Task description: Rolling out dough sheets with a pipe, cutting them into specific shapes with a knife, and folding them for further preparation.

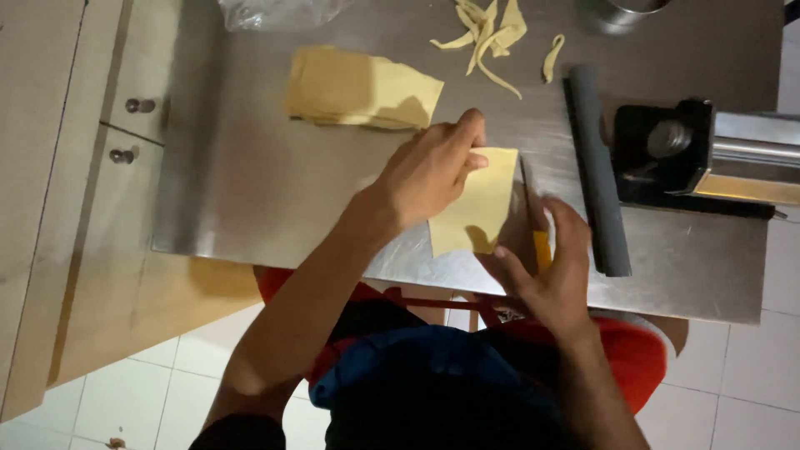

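Observation:
A pale yellow dough sheet [479, 204] lies flat on the steel worktop [275, 183]. My left hand [429, 167] presses down on its upper left corner with closed fingers. My right hand [546, 271] grips a knife with a yellow handle [542, 248]; its blade [526, 187] runs along the sheet's right edge. A stack of cut dough rectangles [362, 87] sits further back to the left.
Several loose dough trimmings [492, 33] lie at the back. A dark grey rolling pin [596, 167] lies right of the sheet, beside a metal pasta machine [717, 158]. A clear plastic bag [279, 12] and a metal cup [617, 12] stand at the far edge.

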